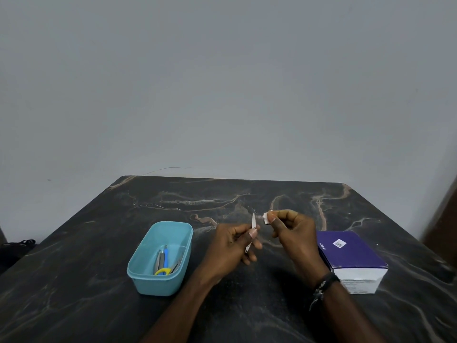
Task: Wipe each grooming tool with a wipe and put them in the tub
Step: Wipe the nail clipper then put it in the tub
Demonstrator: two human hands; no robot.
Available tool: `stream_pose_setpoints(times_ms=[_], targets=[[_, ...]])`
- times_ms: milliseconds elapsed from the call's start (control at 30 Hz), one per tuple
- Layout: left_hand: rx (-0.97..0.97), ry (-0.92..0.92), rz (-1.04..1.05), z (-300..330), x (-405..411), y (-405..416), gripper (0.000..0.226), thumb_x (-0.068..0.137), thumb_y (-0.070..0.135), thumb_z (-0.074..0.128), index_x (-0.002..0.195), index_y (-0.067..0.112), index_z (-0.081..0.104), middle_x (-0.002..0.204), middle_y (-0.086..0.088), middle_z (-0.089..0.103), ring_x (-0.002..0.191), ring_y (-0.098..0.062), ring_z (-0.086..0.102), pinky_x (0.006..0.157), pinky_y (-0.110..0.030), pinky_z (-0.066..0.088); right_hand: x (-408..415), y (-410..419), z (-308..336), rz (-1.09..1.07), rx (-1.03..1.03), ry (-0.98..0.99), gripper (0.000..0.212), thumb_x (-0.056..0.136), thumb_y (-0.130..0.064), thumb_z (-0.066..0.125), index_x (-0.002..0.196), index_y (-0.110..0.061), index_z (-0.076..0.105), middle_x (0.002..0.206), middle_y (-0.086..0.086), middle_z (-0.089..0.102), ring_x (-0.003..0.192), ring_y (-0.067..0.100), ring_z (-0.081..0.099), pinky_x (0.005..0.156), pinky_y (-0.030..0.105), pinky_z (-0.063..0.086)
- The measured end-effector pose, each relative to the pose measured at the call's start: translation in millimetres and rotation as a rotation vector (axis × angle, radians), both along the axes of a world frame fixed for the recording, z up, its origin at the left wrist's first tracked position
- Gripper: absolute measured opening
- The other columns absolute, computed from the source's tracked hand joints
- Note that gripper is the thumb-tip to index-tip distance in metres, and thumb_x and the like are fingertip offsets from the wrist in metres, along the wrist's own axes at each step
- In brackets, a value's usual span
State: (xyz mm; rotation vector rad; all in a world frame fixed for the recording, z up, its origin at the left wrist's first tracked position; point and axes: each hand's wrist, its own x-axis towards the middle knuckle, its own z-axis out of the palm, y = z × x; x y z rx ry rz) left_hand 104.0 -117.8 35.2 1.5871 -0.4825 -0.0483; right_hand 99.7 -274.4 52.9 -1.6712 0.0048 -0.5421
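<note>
While a plain grey wall [222, 82] fills the upper half of the view, a dark marble-patterned bench [74, 280] with pale tan veins spreads below it, its far edge meeting the wall. Near the middle of the bench, raised above the surface, the left hand [235, 246] has its grip clamped on a slim metal grooming tool [252, 225], point upward. Just beside it, apart from the tool's tip, the right hand [291, 233] pinches a small white wipe [266, 217] between thumb and forefinger; a dark beaded bracelet [324, 283] circles that wrist. Left of the hands stands a light blue plastic tub [138, 273], holding several tools [163, 262], one with yellow handles. Toward the right edge sits a purple and white box [356, 256]. A brown wooden surface [445, 219] shows at the far right.
</note>
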Motion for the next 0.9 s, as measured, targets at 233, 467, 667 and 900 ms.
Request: stream_pose_setpoints(times_ms=[233, 467, 667, 900], targets=[[-0.018, -0.06, 0.078, -2.6, 1.2, -2.8, 0.024, 0.097, 0.014, 0.054, 0.118, 0.022, 0.064, 0.088, -0.008, 0.075, 0.068, -0.028, 0.07, 0.059, -0.035, 0.055, -2.7, 4.8, 0.6, 0.051, 0.094, 0.047, 0.016, 0.083, -0.005, 0.071, 0.097, -0.012, 0.067, 0.08, 0.005, 0.075, 0.053, 0.001, 0.062, 0.048, 0.015, 0.047], [-0.01, -0.113, 0.096, 0.7, -1.1, -2.1, 0.042, 0.097, 0.013, 0.053, 0.118, 0.05, 0.051, 0.087, -0.009, 0.074, 0.068, -0.026, 0.07, 0.061, -0.035, 0.056, -2.3, 7.1, 2.0, 0.114, 0.117, 0.089, 0.01, 0.085, 0.001, 0.067, 0.093, -0.006, 0.07, 0.069, -0.001, 0.071, 0.048, 0.001, 0.058, 0.044, 0.014, 0.043], [0.011, -0.123, 0.097, -1.7, 0.1, -2.5, 0.044, 0.098, 0.013, 0.053, 0.118, 0.052, 0.049, 0.085, -0.008, 0.074, 0.066, -0.023, 0.069, 0.058, -0.031, 0.056, -3.1, 6.6, 0.7, 0.148, 0.097, 0.1, 0.009, 0.086, -0.003, 0.067, 0.089, -0.009, 0.071, 0.067, -0.001, 0.072, 0.05, 0.005, 0.057, 0.045, 0.015, 0.043], [0.029, -0.127, 0.113, -3.0, 2.3, -2.1, 0.046, 0.098, 0.012, 0.051, 0.124, 0.05, 0.046, 0.084, -0.006, 0.074, 0.064, -0.019, 0.069, 0.057, -0.027, 0.055, -3.6, 5.8, 2.5, 0.199, 0.199, 0.142, 0.01, 0.088, -0.004, 0.065, 0.095, -0.006, 0.071, 0.071, 0.004, 0.07, 0.052, 0.007, 0.057, 0.044, 0.016, 0.042]])
